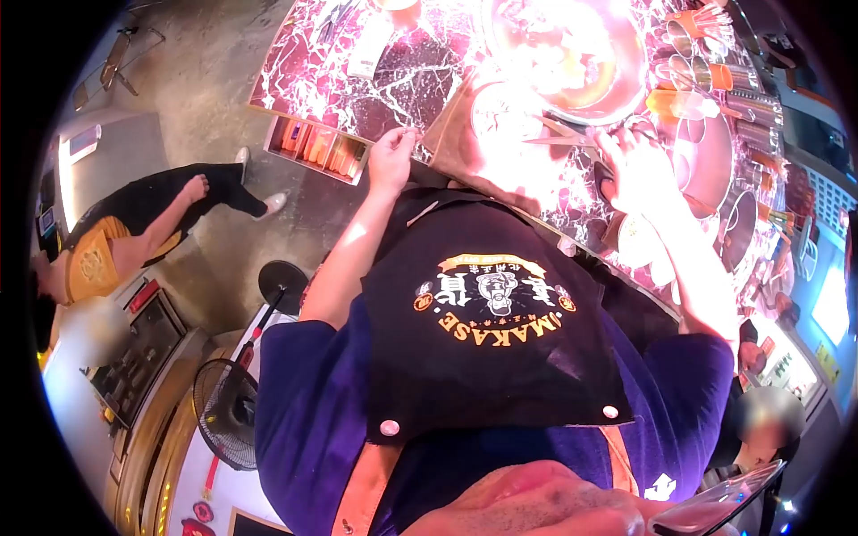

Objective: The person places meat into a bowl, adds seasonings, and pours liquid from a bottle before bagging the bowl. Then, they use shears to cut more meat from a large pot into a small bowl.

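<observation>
My right hand [636,170] is closed around the handles of a pair of scissors [576,140], whose blades point left over the brightly lit work surface. My left hand [391,161] is raised at the near edge of the counter, thumb and fingers pinched together. Whatever may be between those fingertips is too small to make out. Between my hands lies a brown board or mat [454,134]. On it a pale round thing [502,112] is washed out by the strong light. Beyond the scissors stands a large round pan [636,76] with glaring contents.
The dark marbled counter [416,76] holds containers and cups [679,71] at the right. An open drawer [315,147] with packets juts out at the left. A person [134,232] in an orange top is at the left, near a black fan [228,411]. Another person [760,429] is at the lower right.
</observation>
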The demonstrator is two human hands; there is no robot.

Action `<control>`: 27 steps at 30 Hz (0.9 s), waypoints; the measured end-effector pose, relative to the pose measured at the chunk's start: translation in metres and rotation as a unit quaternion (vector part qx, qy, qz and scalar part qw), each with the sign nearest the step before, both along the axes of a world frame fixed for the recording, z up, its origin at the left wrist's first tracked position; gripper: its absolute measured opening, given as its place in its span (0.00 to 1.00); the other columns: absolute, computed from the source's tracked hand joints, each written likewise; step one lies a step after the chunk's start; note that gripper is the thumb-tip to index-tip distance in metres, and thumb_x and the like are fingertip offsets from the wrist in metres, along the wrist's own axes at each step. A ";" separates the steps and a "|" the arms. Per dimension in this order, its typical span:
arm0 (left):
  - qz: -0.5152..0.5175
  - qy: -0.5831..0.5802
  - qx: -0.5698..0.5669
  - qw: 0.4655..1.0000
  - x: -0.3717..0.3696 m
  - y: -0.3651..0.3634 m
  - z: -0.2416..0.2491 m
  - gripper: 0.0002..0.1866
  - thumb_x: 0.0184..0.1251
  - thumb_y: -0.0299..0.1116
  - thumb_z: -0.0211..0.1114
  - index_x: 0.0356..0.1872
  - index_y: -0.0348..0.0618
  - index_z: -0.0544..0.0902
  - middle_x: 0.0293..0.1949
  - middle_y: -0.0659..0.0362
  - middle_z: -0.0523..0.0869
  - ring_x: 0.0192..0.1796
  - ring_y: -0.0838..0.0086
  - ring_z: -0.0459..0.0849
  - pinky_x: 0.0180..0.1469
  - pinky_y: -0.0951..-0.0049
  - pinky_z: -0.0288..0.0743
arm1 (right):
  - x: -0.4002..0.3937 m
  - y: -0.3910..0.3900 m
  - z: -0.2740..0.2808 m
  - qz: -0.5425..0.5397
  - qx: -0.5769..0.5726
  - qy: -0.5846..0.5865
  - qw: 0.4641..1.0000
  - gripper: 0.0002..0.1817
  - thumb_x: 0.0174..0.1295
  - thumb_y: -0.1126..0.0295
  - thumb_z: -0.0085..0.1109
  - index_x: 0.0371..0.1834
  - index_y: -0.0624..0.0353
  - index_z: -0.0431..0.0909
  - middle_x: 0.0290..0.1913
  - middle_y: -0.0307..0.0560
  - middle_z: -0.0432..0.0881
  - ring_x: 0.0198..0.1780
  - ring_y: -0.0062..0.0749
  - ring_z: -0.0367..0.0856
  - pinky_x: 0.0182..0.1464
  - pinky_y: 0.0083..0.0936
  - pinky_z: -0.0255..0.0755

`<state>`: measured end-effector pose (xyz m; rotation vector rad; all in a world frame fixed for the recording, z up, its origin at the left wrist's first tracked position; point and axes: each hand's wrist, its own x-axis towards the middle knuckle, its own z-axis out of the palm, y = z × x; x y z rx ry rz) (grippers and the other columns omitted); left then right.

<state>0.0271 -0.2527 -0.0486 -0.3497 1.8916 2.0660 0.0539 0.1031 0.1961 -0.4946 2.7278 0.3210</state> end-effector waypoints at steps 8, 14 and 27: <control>0.036 0.012 -0.007 0.999 0.011 -0.037 -0.003 0.11 0.74 0.33 0.62 0.46 0.35 0.84 0.39 0.61 0.88 0.39 0.82 0.81 0.43 0.83 0.71 | -0.040 -0.028 -0.027 0.027 -0.003 -0.042 0.999 0.10 0.67 0.69 0.50 0.47 0.56 0.80 0.37 0.53 0.82 0.42 0.45 0.86 0.43 0.39 0.80; 0.024 -0.011 -0.013 1.000 0.017 -0.051 -0.005 0.12 0.74 0.33 0.62 0.48 0.34 0.84 0.41 0.60 0.88 0.43 0.82 0.82 0.47 0.82 0.72 | -0.038 -0.031 0.010 -0.027 0.006 -0.030 0.999 0.14 0.63 0.71 0.52 0.50 0.56 0.79 0.38 0.53 0.82 0.42 0.45 0.85 0.44 0.39 0.79; 0.023 0.004 -0.025 0.999 -0.002 -0.022 -0.006 0.12 0.74 0.30 0.61 0.48 0.31 0.84 0.41 0.58 0.88 0.44 0.80 0.84 0.50 0.80 0.75 | -0.048 0.046 -0.004 -0.129 -0.155 -0.114 0.973 0.28 0.51 0.76 0.60 0.60 0.54 0.76 0.47 0.58 0.84 0.48 0.53 0.84 0.54 0.40 0.77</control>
